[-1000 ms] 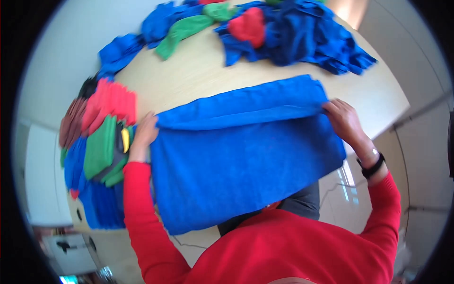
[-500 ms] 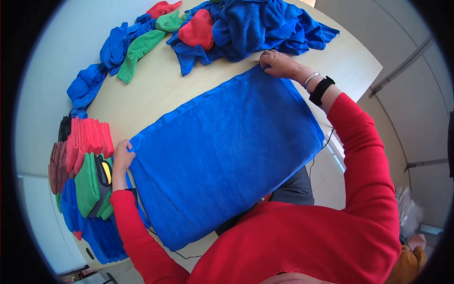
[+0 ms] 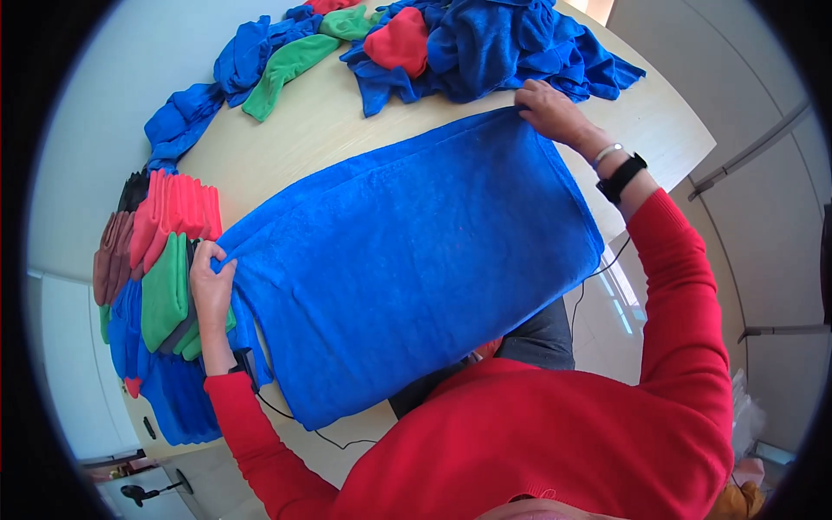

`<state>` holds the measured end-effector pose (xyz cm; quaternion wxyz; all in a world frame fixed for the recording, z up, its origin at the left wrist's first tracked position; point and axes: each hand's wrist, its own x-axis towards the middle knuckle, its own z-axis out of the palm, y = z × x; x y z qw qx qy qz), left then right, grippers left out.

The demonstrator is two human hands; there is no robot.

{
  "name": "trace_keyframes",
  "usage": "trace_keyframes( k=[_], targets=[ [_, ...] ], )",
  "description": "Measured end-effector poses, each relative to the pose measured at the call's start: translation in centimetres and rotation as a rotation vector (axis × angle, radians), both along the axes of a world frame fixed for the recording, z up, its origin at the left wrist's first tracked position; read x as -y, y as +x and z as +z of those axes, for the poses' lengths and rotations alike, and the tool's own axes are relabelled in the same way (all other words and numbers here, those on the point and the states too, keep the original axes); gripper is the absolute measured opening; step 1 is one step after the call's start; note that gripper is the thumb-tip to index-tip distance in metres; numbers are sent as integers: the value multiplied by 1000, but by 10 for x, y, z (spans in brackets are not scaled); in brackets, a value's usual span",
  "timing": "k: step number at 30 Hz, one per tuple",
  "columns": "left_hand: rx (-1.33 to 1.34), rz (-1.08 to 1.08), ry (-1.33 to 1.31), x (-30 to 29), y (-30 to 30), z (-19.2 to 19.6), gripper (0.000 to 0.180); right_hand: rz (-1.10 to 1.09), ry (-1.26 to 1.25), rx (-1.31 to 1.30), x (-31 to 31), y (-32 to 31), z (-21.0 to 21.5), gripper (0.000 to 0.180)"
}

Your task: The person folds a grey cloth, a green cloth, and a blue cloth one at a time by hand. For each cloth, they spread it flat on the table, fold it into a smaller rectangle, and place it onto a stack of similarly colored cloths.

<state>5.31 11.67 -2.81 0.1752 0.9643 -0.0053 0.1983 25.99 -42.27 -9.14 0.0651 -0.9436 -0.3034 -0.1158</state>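
A blue towel [image 3: 416,251] is spread before me, its near part hanging over the table's front edge above my lap. My left hand [image 3: 211,282] pinches its far left corner beside the folded stacks. At the far right corner, my right hand [image 3: 550,113] is closed on the towel's edge, close to the heap of crumpled cloths. Between the two hands the far edge runs in a shallow curve. Some creases show near the left side.
Folded red cloths [image 3: 178,208], green cloths [image 3: 165,290] and blue cloths [image 3: 178,399] stand stacked at the left. Crumpled blue cloths [image 3: 490,43] lie at the back, with a red cloth [image 3: 399,43] and a green cloth [image 3: 290,69]. A dark cable [image 3: 334,444] hangs near my lap.
My left hand has drawn its corner outward to the left and slightly away. My right hand has shifted right with its corner. The whole view has also shifted somewhat.
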Motion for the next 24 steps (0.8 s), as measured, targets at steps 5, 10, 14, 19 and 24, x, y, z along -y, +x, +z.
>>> trace_keyframes(
  k=[5, 10, 14, 19, 24],
  targets=[
    [-59, -75, -552, 1, -46, 14, 30, -49, 582, -342, 23, -71, 34, 12],
    [-261, -265, -943, -5, -105, 39, 31, 134, 859, -949, 75, -131, 62, 14],
    [-285, -439, -1289, -7, -100, 26, 34, -16, 702, -914, 92, -123, 60, 14],
    [-457, -33, -850, 13, -54, 6, 37, -70, 446, -494, 63, -90, 39, 16],
    [-554, 123, -403, -10, -13, -18, 40, -53, 343, -349, 42, -43, 4, 14]
  ],
)
